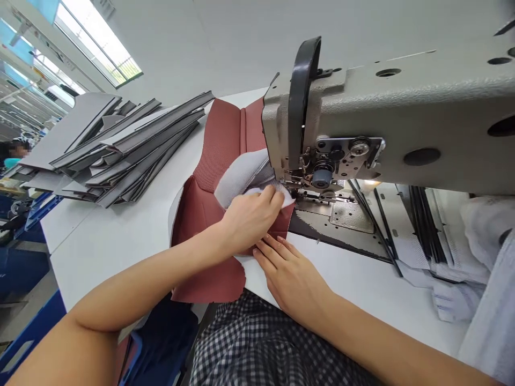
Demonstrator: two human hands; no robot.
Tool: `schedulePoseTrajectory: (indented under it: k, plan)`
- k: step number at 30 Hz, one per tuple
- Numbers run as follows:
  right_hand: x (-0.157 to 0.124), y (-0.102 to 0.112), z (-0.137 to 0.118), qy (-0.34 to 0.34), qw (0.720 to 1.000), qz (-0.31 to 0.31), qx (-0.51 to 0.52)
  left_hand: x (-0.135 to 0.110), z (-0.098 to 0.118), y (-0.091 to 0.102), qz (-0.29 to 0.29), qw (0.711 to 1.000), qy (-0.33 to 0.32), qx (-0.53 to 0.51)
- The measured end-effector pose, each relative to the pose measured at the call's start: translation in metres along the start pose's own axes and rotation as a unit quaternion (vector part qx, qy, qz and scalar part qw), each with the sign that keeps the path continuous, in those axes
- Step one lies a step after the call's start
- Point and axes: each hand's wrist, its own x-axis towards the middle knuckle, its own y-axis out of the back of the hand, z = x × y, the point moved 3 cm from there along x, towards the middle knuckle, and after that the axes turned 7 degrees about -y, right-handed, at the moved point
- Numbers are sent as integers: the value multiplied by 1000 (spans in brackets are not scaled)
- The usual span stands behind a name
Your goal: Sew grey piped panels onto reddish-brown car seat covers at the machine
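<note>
A reddish-brown seat-cover-like piece [223, 136], partly perforated and with stitched seams, lies on the white table left of the sewing machine [322, 174]. Part of it is folded over, so a pale grey fabric backing [241, 174] shows. My left hand [255, 217] is closed on the edge of this pale fabric, close to the presser foot area. Just below it, my right hand [287, 273] lies flat with fingers stretched over the near edge of the reddish piece. The fingertips of the left hand are partly hidden by its knuckles.
A pile of grey panels with dark edges [137, 145] lies at the left on the white table [116, 241]. Black strips [428, 225] and white mesh pieces [412, 249] lie right of the machine. Blue bins [24, 273] stand below left. A person [14, 153] is far left.
</note>
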Motion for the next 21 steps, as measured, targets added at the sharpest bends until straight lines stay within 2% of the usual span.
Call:
schedulePoseTrajectory:
  k: [3, 5, 7, 9, 11, 15, 21]
  plan:
    - [0, 0, -1, 4, 1000, 12, -4, -5, -7, -26, 75, 996, -50, 28]
    - [0, 1, -1, -2, 1000, 16, -3, -1, -8, -33, 129, 988, -73, 39]
    - [0, 2, -1, -7, 1000, 19, 2, 5, -6, -33, 151, 984, -89, 30]
    - [0, 4, -1, -9, 1000, 21, 8, 9, -3, -31, 145, 986, -76, 15]
    - [0, 4, 0, -10, 1000, 21, 13, 8, -3, -30, 136, 990, -35, 4]
    - [1, 4, 0, -14, 1000, 13, 21, -6, 2, -35, 130, 990, 25, -40]
    - [4, 5, 1, -5, 999, 27, 22, -27, 28, -45, 74, 973, 16, -217]
